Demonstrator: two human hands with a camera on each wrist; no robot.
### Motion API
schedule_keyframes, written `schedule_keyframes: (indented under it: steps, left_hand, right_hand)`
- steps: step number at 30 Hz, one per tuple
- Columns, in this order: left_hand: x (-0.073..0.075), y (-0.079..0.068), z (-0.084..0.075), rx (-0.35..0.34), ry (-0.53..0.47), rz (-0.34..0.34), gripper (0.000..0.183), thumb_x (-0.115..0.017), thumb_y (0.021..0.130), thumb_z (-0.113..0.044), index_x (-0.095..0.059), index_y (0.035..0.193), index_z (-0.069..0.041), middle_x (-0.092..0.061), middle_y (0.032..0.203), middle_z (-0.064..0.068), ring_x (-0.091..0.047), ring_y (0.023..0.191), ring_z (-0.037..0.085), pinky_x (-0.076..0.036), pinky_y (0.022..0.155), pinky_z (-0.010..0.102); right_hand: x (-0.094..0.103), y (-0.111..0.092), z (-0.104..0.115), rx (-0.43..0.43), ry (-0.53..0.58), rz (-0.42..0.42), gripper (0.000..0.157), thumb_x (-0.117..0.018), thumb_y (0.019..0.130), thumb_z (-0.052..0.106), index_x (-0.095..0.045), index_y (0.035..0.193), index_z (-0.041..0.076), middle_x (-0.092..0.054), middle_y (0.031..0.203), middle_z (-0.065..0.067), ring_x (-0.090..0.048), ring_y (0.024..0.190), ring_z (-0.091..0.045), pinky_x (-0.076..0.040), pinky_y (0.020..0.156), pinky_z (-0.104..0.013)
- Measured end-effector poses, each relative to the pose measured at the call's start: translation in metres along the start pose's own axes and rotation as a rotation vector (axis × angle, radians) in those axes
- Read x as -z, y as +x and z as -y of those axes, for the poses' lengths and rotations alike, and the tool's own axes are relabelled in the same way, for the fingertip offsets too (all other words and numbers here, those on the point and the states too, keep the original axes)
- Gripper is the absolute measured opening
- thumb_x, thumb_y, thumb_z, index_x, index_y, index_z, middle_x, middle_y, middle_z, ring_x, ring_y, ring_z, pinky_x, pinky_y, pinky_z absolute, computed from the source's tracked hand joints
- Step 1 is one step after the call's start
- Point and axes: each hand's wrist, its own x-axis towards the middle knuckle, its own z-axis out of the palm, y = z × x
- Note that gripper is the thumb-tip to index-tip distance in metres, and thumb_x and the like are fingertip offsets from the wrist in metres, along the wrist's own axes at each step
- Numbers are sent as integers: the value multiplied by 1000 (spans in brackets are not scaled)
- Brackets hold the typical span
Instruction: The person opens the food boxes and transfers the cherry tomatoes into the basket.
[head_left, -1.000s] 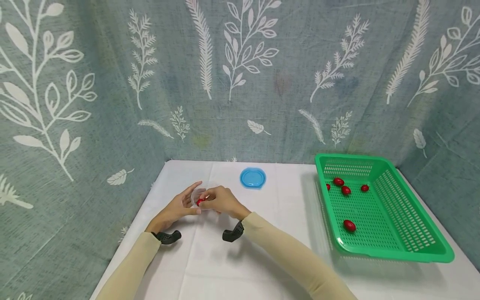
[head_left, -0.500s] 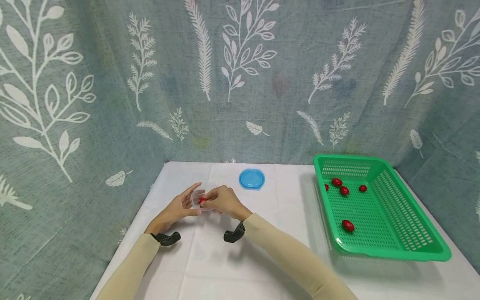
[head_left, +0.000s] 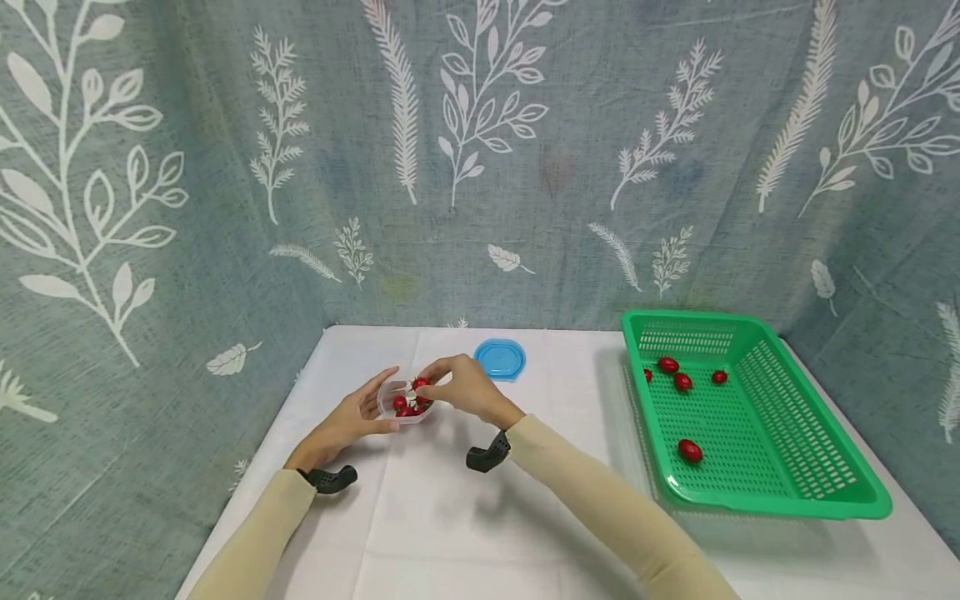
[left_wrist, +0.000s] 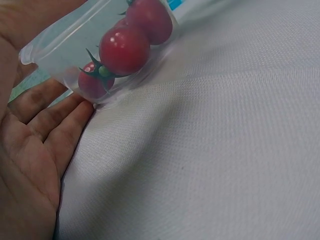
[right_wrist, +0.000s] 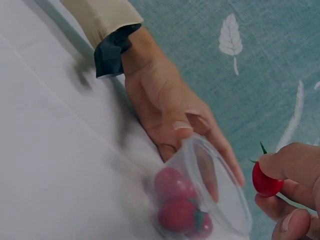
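Observation:
My left hand curves around the side of a clear plastic container on the table, thumb at its near side and fingers behind. Inside it lie several red cherry tomatoes with green stems, seen through the wall in the left wrist view. My right hand is at the container's right side. Between its thumb and fingers it pinches one cherry tomato, stem upward, beside the container's open mouth in the right wrist view.
Behind the right hand a blue lid lies on the white tablecloth. A green basket stands at the right, with several tomatoes on its floor. Patterned grey-green curtains close off the back and sides.
My right hand has moved from inside the container's mouth slightly right and up, a tomato pinched in it. More tomatoes in the container now show. The left hand has stayed in place.

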Motion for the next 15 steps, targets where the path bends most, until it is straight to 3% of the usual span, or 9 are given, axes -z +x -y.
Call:
schedule_keyframes:
  steps: [5, 15]
  left_hand:
    - [1, 0, 1, -8, 18, -5, 98, -84, 89, -24, -23, 165, -33, -12, 172, 3, -11, 156, 38, -16, 123, 62]
    - [0, 1, 1, -20, 39, -26, 102, -88, 85, -25, -24, 166, -27, -16, 171, 7, -16, 155, 39, -23, 121, 57]
  right_hand:
    - [15, -2, 0, 8, 0, -4, 21, -80, 92, 30, -79, 110, 19, -71, 99, 8, -65, 92, -14, -60, 63, -30]
    - [47, -12, 2, -10, -14, -5, 21, -77, 94, 33, -78, 112, 22, -70, 104, 6, -67, 86, -16, -63, 71, -44]
